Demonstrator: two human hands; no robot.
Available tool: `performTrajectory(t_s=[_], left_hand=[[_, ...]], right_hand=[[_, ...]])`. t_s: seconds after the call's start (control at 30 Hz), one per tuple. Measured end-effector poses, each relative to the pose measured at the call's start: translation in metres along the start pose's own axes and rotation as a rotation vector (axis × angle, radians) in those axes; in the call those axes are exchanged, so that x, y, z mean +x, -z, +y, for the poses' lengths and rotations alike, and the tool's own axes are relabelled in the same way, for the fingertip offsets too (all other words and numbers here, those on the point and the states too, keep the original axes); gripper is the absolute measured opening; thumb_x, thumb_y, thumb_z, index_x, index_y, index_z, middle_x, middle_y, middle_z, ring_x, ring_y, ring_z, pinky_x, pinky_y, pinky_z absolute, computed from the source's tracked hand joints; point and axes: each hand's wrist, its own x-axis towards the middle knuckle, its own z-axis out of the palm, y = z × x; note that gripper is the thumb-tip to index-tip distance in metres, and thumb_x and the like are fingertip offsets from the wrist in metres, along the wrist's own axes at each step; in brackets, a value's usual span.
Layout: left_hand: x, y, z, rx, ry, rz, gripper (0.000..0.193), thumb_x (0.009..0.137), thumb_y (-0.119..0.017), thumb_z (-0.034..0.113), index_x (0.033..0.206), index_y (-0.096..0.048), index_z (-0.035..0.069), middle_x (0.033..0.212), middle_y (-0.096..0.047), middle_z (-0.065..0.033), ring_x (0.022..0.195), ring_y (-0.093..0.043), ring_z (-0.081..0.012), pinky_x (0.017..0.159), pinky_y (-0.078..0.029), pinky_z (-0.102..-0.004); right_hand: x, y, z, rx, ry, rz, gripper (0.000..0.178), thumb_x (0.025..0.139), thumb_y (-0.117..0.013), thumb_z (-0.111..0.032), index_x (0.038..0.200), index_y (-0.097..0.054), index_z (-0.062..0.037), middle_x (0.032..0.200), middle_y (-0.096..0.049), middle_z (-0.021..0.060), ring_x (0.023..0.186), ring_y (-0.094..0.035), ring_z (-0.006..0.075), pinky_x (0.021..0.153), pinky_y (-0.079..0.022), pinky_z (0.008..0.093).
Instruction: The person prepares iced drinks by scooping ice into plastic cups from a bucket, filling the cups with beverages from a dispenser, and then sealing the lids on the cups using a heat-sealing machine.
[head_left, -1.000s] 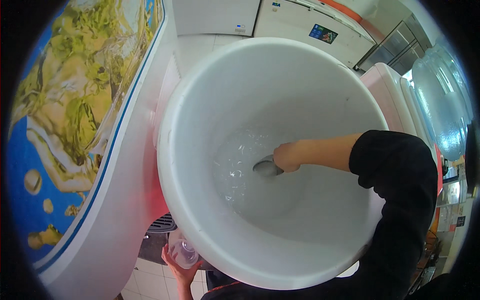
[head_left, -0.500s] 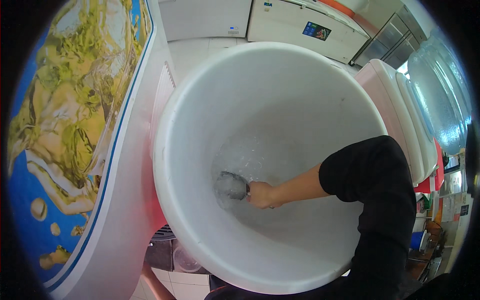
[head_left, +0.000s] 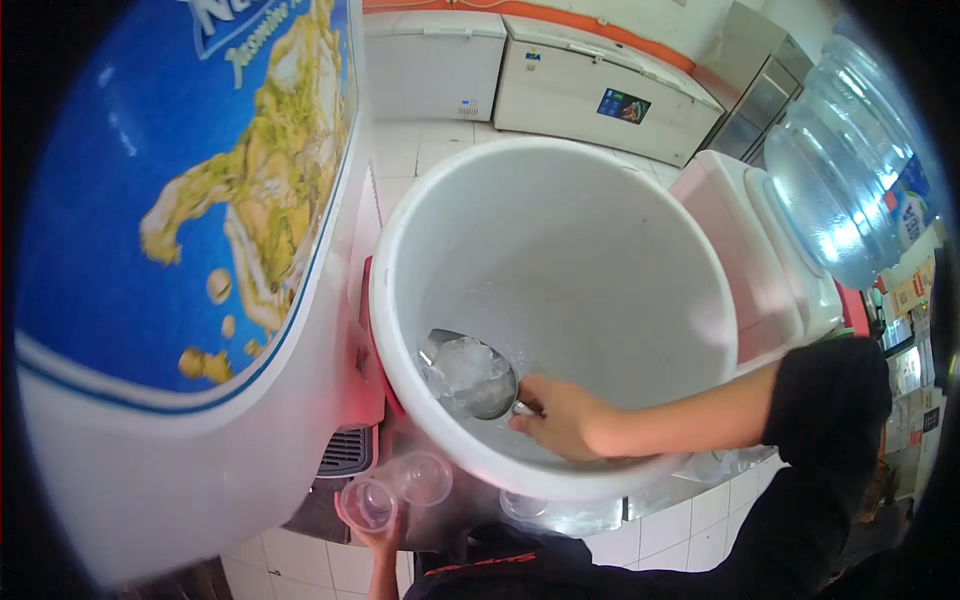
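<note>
Inside the big white tub [head_left: 620, 250], my right hand [head_left: 565, 415] is closed on the handle of a metal ice scoop [head_left: 499, 402]. The scoop is heaped with clear ice [head_left: 466, 370] and hangs near the tub's left wall, above the bottom. Outside the tub, at the lower left, my left hand [head_left: 382, 535] grips a clear plastic cup [head_left: 368, 504] with its mouth upward. I see nothing in that cup. Beside it on the metal counter stands a second clear cup [head_left: 426, 478].
A white dispenser with a blue and yellow printed panel [head_left: 170, 230] rises close on the left, with a dark drip grille [head_left: 346, 452] at its foot. At right stands a large water bottle [head_left: 840, 170] on a pale cabinet. Chest freezers [head_left: 600, 90] line the back.
My right hand has lifted the scoop from the tub's bottom, and ice now fills it. My left hand has come further into view with a cup in it. The view has shifted.
</note>
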Motion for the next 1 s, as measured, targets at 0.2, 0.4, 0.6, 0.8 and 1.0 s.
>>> performTrajectory(t_s=[0.2, 0.4, 0.6, 0.8, 1.0], left_hand=[[0.022, 0.036, 0.009, 0.165, -0.219, 0.076, 0.105, 0.059, -0.08, 0.008, 0.14, -0.015, 0.003, 0.134, -0.036, -0.0168, 0.124, -0.037, -0.0303, 0.105, -0.029, -0.0428], [0.043, 0.041, 0.048, 0.08, -0.313, 0.081, 0.105, 0.053, -0.078, -0.002, 0.139, -0.017, 0.003, 0.135, -0.035, -0.0161, 0.125, -0.036, -0.0303, 0.107, -0.027, -0.0426], [0.044, 0.044, 0.052, 0.173, -0.407, 0.059, 0.102, 0.05, -0.082, 0.01, 0.135, -0.026, 0.003, 0.13, -0.037, -0.0141, 0.121, -0.036, -0.0298, 0.103, -0.029, -0.0442], [0.047, 0.04, 0.07, 0.182, -0.492, -0.015, 0.101, 0.053, -0.078, 0.0, 0.137, -0.021, 0.003, 0.13, -0.037, -0.0135, 0.12, -0.04, -0.0267, 0.102, -0.033, -0.0399], [0.05, 0.038, 0.084, 0.16, -0.514, -0.033, 0.101, 0.051, -0.08, 0.006, 0.135, -0.024, 0.003, 0.129, -0.037, -0.0136, 0.119, -0.04, -0.0274, 0.101, -0.033, -0.041]], right_hand=[[-0.08, 0.044, -0.017, -0.278, 0.139, 0.088, 0.026, 0.087, -0.052, -0.015, 0.107, -0.051, 0.0029, 0.096, -0.062, 0.0228, 0.094, -0.058, 0.04, 0.08, -0.045, 0.0439], [-0.102, 0.039, -0.004, -0.486, 0.246, 0.24, 0.022, 0.089, -0.05, -0.013, 0.105, -0.048, 0.0023, 0.092, -0.062, 0.0234, 0.089, -0.058, 0.0406, 0.076, -0.044, 0.0454], [-0.11, 0.033, -0.005, -0.494, 0.244, 0.323, 0.02, 0.089, -0.052, -0.012, 0.102, -0.043, 0.0008, 0.095, -0.06, 0.0219, 0.09, -0.057, 0.0402, 0.075, -0.044, 0.0454], [-0.114, 0.03, 0.0, -0.525, 0.342, 0.38, 0.019, 0.089, -0.051, -0.011, 0.1, -0.043, 0.0016, 0.096, -0.06, 0.0231, 0.091, -0.057, 0.041, 0.075, -0.044, 0.0461], [-0.112, 0.031, -0.006, -0.588, 0.296, 0.331, 0.02, 0.092, -0.047, -0.013, 0.104, -0.046, 0.0026, 0.089, -0.06, 0.0229, 0.086, -0.058, 0.0398, 0.072, -0.044, 0.0463]])
